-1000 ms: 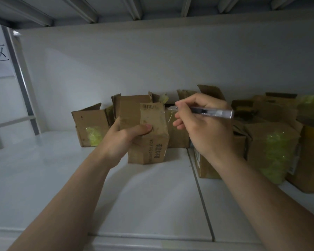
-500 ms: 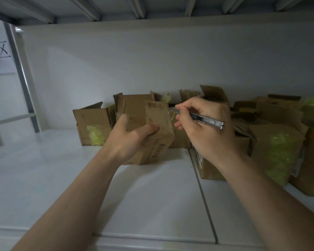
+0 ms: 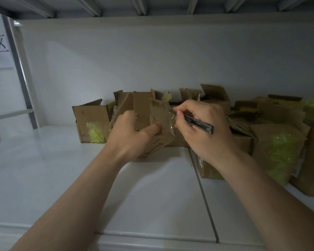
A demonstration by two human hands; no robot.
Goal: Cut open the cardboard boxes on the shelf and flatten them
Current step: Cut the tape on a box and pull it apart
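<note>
Left hand [image 3: 134,134] grips small brown cardboard box [image 3: 159,113], thumb curled across its front. The box is tilted, low over white metal shelf [image 3: 152,196]. Right hand [image 3: 203,134] pinches slim silver utility knife [image 3: 200,124], tip at box's upper right edge. Other open brown cartons [image 3: 277,142] stand behind and right of box.

Left hand [image 3: 134,134] grips a tilted cardboard box [image 3: 158,120]; right hand [image 3: 205,127] holds a utility knife [image 3: 198,123] at its edge.

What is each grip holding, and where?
Left-hand grip holds the small brown cardboard box around its side; right-hand grip pinches the slim grey metal utility knife near its blade end.
</note>
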